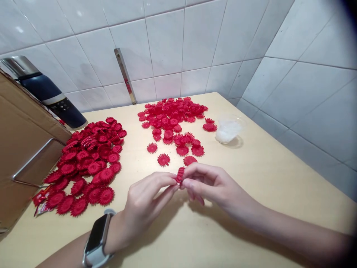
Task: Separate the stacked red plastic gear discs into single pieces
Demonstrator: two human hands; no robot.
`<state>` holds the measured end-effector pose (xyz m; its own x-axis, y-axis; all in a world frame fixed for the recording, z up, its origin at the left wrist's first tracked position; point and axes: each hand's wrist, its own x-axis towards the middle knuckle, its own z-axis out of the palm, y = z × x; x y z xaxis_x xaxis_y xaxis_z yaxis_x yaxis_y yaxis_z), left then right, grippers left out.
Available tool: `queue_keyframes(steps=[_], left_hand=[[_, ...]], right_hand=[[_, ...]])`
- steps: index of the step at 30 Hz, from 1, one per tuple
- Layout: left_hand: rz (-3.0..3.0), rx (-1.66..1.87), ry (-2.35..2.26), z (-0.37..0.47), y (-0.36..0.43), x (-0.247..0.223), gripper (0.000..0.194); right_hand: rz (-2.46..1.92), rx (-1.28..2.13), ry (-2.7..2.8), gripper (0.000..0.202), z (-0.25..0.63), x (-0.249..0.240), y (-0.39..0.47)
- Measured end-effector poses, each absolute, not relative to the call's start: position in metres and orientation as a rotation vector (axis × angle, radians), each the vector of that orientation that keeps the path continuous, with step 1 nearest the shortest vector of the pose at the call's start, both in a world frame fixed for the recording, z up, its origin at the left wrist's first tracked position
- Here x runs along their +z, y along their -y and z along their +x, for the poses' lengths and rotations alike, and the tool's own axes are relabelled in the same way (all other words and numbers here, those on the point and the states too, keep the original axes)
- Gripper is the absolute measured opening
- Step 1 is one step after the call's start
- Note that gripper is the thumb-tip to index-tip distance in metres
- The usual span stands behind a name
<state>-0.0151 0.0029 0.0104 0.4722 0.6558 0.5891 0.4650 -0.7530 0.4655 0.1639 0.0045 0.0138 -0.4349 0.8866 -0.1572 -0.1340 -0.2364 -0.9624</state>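
Between my two hands, above the near middle of the table, is a red fringed flower piece [180, 174], turned nearly edge-on. My left hand [150, 197] pinches its left side between thumb and fingertips; a watch sits on that wrist. From the right, my right hand [209, 181] grips the same piece with thumb and forefinger, the other fingers curled below. Just beyond my fingers lie single red flower pieces [163, 160]. Part of the held piece is hidden by my fingertips.
A pile of red flower pieces [173, 111] spreads at the back, another pile [95, 160] at left. A clear dish with white material [227, 130] stands right. At left are a dark blue flask [60, 98], a cardboard box [25, 141] and a metal wire stand [33, 160]. Tiled walls [167, 44] border the table.
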Motion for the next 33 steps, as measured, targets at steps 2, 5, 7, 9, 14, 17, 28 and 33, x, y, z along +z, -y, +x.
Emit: queue_keyframes(steps=[2, 5, 7, 9, 14, 17, 28, 33], left_hand=[[2.423, 1.144, -0.917, -0.014, -0.002, 0.011, 0.025], [2.364, 1.155, -0.885, -0.013, 0.001, 0.012, 0.028], [2.340, 1.155, -0.894, -0.013, 0.002, 0.011, 0.029], [2.324, 1.141, -0.919, -0.013, 0.003, 0.010, 0.031], [2.337, 1.174, -0.851, -0.012, 0.002, 0.009, 0.031], [2.337, 1.160, -0.825, -0.012, 0.002, 0.009, 0.034], [2.360, 1.126, -0.816, -0.012, 0.003, 0.008, 0.036], [2.352, 1.115, -0.811, -0.011, 0.003, 0.011, 0.036]], right_hand=[[-0.948, 1.746, 1.268, 0.015, 0.165, 0.012, -0.006], [-0.916, 1.758, 1.271, 0.014, 0.166, 0.009, -0.005], [-0.887, 1.781, 1.254, 0.011, 0.167, 0.007, -0.003], [-0.859, 1.814, 1.231, 0.010, 0.169, 0.006, -0.001], [-0.853, 1.841, 1.187, 0.013, 0.172, 0.000, -0.002], [-0.873, 1.848, 1.163, 0.014, 0.173, -0.003, -0.003], [-0.789, 1.933, 1.071, 0.015, 0.175, -0.008, -0.006], [-0.775, 1.971, 1.042, 0.017, 0.174, -0.007, -0.006]])
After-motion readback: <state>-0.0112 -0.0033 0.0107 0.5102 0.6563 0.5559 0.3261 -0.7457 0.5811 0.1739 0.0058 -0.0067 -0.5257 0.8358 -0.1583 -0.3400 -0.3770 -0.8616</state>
